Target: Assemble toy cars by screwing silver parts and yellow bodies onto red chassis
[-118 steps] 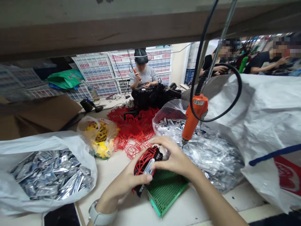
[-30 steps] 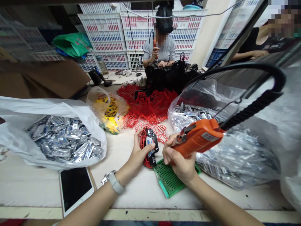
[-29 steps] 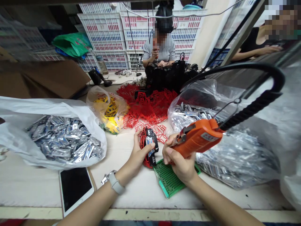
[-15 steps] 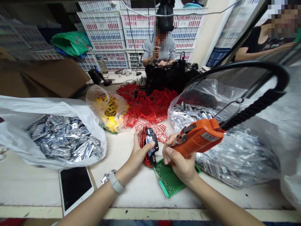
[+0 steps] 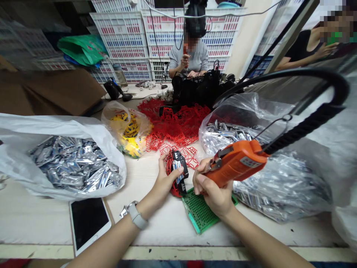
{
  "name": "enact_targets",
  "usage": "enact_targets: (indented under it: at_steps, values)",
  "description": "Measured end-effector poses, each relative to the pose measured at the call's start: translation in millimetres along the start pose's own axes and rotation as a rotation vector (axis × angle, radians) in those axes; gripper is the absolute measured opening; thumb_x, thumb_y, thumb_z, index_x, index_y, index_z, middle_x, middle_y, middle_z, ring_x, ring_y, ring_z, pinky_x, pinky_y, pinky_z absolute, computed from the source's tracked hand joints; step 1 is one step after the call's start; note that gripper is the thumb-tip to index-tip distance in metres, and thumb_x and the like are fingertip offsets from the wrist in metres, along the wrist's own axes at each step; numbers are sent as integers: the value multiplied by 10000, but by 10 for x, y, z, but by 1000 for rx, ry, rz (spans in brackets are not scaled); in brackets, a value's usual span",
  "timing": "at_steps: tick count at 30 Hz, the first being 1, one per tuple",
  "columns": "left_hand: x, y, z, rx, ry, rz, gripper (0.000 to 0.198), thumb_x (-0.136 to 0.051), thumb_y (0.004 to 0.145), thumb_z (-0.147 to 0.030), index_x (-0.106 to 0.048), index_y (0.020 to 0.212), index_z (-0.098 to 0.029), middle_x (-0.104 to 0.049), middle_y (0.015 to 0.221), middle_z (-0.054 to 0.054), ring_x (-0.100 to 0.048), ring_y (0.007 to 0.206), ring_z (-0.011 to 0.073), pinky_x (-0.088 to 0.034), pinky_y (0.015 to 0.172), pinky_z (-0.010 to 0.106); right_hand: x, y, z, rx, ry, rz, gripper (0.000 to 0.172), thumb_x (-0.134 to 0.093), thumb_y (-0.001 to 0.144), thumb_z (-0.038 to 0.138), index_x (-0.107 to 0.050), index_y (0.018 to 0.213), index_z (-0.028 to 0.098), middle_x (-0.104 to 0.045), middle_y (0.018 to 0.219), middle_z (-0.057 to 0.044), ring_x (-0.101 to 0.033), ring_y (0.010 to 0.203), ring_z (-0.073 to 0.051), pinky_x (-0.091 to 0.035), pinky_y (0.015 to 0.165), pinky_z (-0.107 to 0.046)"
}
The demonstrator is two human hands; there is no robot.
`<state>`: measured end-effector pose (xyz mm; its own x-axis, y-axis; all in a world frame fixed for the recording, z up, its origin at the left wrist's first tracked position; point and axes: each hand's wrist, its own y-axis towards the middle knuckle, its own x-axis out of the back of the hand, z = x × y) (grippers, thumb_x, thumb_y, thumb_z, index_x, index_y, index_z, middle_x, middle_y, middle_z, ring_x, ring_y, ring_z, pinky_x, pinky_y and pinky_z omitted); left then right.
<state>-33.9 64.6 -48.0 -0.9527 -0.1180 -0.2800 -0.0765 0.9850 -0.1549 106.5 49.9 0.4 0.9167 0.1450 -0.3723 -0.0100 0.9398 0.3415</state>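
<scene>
My left hand is closed around a black and red assembly with a silver-blue face, its thumb pressed on the front. In my right hand is an orange electric screwdriver, gripped with the fingers wrapped round its body; a black cable runs from its rear. The driver's tip is hidden behind my fingers. Below my right hand lies a green perforated tray on the table; whether small parts sit in its holes is too fine to tell.
Plastic bags of silvery parts stand left and right. Beyond my hands are a bag of yellow parts and a heap of red frames. A tablet lies front left. A co-worker sits opposite; another person is at right.
My hands, the assembly and the screwdriver stay almost in place. The cable has shifted slightly right, and the person at the right has moved an arm.
</scene>
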Motion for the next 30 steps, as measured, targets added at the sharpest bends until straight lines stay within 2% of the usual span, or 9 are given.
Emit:
enact_targets:
  at_steps: [5,9,12,16,26,30]
  values:
    - [3,13,27,-33,69,1,744,-789,776,-489,-370,1358,-290,-548,1401,91,-507,1357,290,-343,1183,459,3,143,332,137,77,-82,113,-632,810,164,-577,866,246,-474,489,106,-448,360,-87,-354,392,-208]
    - [26,27,66,-85,114,16,702,-755,822,-502,-374,1371,-286,-515,1446,95,-441,1427,294,-286,1225,451,-106,290,553,280,104,-176,148,-609,789,134,-528,841,245,-438,482,108,-423,364,-82,-356,406,-212]
    - [39,29,75,-94,115,12,674,-732,843,-495,-378,1373,-281,-496,1468,98,-415,1445,305,-273,1231,461,-237,338,504,321,119,-230,154,-593,781,132,-506,839,244,-421,475,110,-401,360,-80,-336,399,-212]
    - [12,5,12,-44,90,36,718,-732,822,-480,-346,1386,-263,-527,1438,114,-460,1410,314,-319,1205,467,-352,326,336,303,127,-275,131,-592,782,168,-504,839,246,-418,479,110,-408,359,-82,-329,401,-226]
    - [3,13,10,-76,102,38,696,-722,809,-435,-338,1364,-266,-470,1502,115,-416,1447,312,-288,1222,464,-399,336,287,254,173,-298,120,-572,727,168,-522,811,238,-433,454,107,-410,343,-78,-335,390,-218]
    - [4,19,10,-88,125,50,714,-699,806,-462,-311,1367,-255,-466,1486,124,-421,1437,299,-286,1221,455,-401,333,238,281,164,-304,118,-588,725,170,-539,811,233,-449,451,112,-413,339,-81,-346,381,-209]
